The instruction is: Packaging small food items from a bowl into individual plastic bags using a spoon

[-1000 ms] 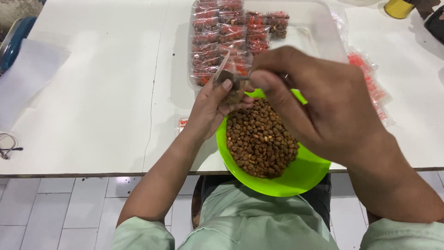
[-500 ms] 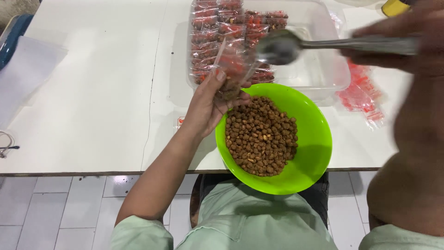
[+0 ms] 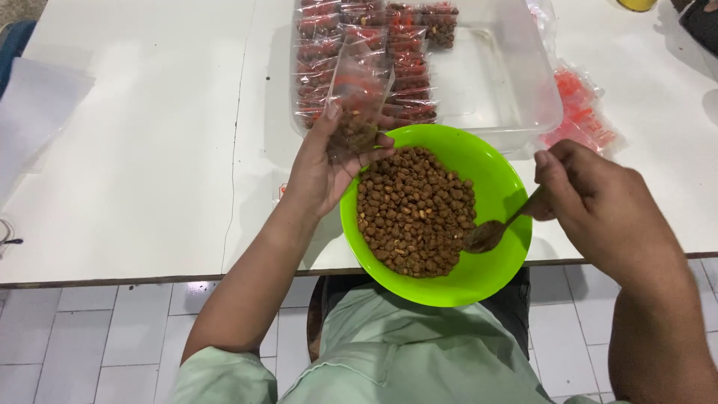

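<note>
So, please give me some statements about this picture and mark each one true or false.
1. The left hand holds a small clear bag with some nuts in it. True.
2. The right hand holds a fork. False: it holds a spoon.
3. The spoon's tip is in the green bowl, at the edge of the nuts. True.
4. The green bowl is empty. False: it holds a heap of brown nuts.
5. Filled bags lie in the clear tray behind the bowl. True.
</note>
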